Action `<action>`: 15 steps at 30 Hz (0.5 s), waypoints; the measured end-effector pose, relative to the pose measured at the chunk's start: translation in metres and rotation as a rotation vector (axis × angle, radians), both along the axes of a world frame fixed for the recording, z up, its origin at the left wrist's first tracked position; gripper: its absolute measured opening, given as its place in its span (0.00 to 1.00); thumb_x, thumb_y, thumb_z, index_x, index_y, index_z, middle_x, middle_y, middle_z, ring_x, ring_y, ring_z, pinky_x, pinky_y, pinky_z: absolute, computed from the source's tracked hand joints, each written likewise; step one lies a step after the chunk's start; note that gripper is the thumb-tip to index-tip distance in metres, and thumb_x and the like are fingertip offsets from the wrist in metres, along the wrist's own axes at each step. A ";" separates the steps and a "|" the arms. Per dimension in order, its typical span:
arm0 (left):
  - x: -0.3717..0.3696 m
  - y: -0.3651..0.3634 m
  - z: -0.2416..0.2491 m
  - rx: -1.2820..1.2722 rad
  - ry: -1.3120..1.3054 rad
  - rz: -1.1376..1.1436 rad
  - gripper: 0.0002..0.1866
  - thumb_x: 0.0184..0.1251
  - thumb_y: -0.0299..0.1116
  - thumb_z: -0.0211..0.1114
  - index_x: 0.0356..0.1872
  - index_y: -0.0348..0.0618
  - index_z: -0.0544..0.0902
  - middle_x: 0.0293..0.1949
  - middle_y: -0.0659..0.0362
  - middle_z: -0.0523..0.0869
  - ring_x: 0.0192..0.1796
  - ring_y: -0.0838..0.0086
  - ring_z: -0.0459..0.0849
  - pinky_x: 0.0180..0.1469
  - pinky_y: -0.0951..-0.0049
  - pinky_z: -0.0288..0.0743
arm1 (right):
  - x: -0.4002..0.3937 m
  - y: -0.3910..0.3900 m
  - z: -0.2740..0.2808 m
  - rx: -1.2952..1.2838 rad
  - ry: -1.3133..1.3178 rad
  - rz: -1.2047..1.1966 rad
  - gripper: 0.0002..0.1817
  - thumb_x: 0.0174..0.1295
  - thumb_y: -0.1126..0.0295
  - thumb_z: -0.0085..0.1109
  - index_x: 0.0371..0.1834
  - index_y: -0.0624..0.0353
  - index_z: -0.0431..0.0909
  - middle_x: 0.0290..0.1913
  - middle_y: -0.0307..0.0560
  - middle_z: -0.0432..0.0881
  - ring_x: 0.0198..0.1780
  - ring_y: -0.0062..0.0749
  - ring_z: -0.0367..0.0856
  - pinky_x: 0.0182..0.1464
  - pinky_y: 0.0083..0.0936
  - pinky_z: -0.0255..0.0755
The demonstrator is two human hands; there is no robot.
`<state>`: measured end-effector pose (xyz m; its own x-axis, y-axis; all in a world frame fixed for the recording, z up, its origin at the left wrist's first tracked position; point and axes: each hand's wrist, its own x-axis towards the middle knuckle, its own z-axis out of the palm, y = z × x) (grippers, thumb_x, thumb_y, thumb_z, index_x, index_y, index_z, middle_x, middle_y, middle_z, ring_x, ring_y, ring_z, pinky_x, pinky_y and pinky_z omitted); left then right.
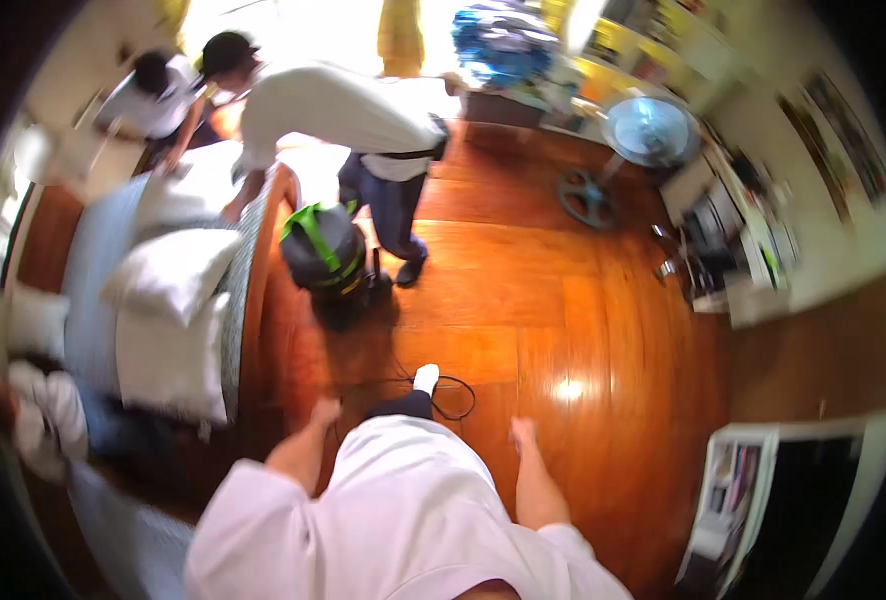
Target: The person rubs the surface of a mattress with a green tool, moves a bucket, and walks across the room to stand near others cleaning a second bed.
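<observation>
Wearer's torso: a pale shirt [403,510] fills the lower centre of the head view; both arms hang down and slightly outward.
Left hand [325,411]: empty, fingers curled loosely inward, touching nothing; it hangs over the floor near the bed's wooden edge.
Right hand [523,432]: empty, fingers hanging down and close together, also touching nothing; blur hides finer detail.
Foot: a white sock [426,377] on a dark trouser leg steps forward between the two hands.
Cable [453,395]: a thin dark loop lies on the wooden floor [583,320] just beside the sock and runs toward the vacuum.
Vacuum cleaner [325,255]: a grey drum with green straps stands upright on the floor, ahead of the wearer and just beside the bed frame; neither of the wearer's hands reaches it.
Bed [163,300]: white pillows and a pale sheet lie on it at the left; the bedding looks partly arranged, with work on it unfinished.
Second person [343,110]: bends over the far end of the bed, one hand on the mattress.
Third person [153,95]: stands farther back at the bed's head; what the hands do cannot be told.
Fan [648,130]: stands on the floor, well apart, near cluttered shelves.
Progress: judged from this view, the vacuum stands idle and the wearer has taken hold of nothing.
</observation>
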<state>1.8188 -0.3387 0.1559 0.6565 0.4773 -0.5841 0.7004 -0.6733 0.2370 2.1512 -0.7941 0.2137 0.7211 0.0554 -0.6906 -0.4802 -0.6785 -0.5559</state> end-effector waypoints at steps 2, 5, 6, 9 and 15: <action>0.068 0.032 -0.034 -0.028 -0.061 0.215 0.21 0.71 0.43 0.53 0.45 0.37 0.89 0.47 0.42 0.90 0.53 0.44 0.88 0.57 0.47 0.82 | -0.008 -0.034 0.043 -0.030 0.306 -0.246 0.17 0.67 0.58 0.53 0.20 0.50 0.72 0.15 0.43 0.74 0.14 0.36 0.73 0.14 0.39 0.61; 0.200 0.060 0.017 -0.102 -0.164 0.304 0.25 0.72 0.44 0.51 0.50 0.36 0.89 0.58 0.38 0.86 0.64 0.41 0.82 0.68 0.46 0.74 | -0.014 -0.093 0.049 -0.037 0.503 -0.488 0.14 0.67 0.60 0.55 0.23 0.48 0.70 0.17 0.38 0.72 0.16 0.33 0.73 0.17 0.32 0.60; 0.242 0.061 0.054 -0.134 -0.182 0.297 0.25 0.70 0.44 0.53 0.51 0.35 0.89 0.58 0.37 0.85 0.64 0.41 0.82 0.68 0.47 0.74 | -0.023 -0.079 0.086 -0.127 0.380 -0.557 0.12 0.67 0.61 0.55 0.26 0.48 0.70 0.19 0.36 0.71 0.18 0.32 0.72 0.21 0.30 0.63; 0.348 0.063 0.095 -0.248 -0.247 0.357 0.22 0.68 0.43 0.56 0.45 0.35 0.90 0.53 0.35 0.87 0.59 0.42 0.86 0.60 0.44 0.78 | -0.017 -0.088 0.112 -0.062 0.407 -0.494 0.11 0.68 0.61 0.55 0.27 0.47 0.72 0.21 0.37 0.74 0.20 0.31 0.75 0.24 0.30 0.66; 0.440 0.022 0.156 -0.257 -0.484 0.418 0.20 0.72 0.39 0.55 0.46 0.33 0.88 0.50 0.36 0.88 0.56 0.41 0.87 0.60 0.44 0.78 | 0.054 -0.082 0.112 -0.028 0.426 -0.395 0.11 0.68 0.60 0.56 0.27 0.47 0.72 0.23 0.37 0.76 0.21 0.31 0.76 0.26 0.30 0.67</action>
